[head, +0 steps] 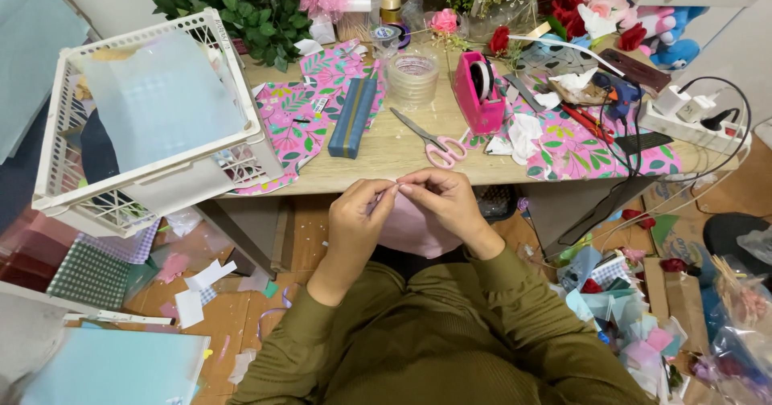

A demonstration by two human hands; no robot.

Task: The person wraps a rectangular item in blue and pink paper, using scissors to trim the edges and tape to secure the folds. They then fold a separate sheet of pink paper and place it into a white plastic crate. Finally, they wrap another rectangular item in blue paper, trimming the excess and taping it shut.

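Note:
My left hand [359, 218] and my right hand [443, 201] meet just below the front edge of the wooden table [386, 154], fingertips pinched together on a small pale strip that is too small to identify. A pink sheet [414, 232] lies under both hands on my lap. Pink-handled scissors [430, 142] rest on the table right above my hands. A pink tape dispenser [477, 91] stands behind them.
A white plastic basket [149, 123] with pale blue sheets overhangs the table's left end. A blue-grey wrapped box [352, 117], tape rolls [412, 75], floral pink paper [575, 149], a power strip [687, 123] and flowers crowd the table. Paper scraps litter the floor.

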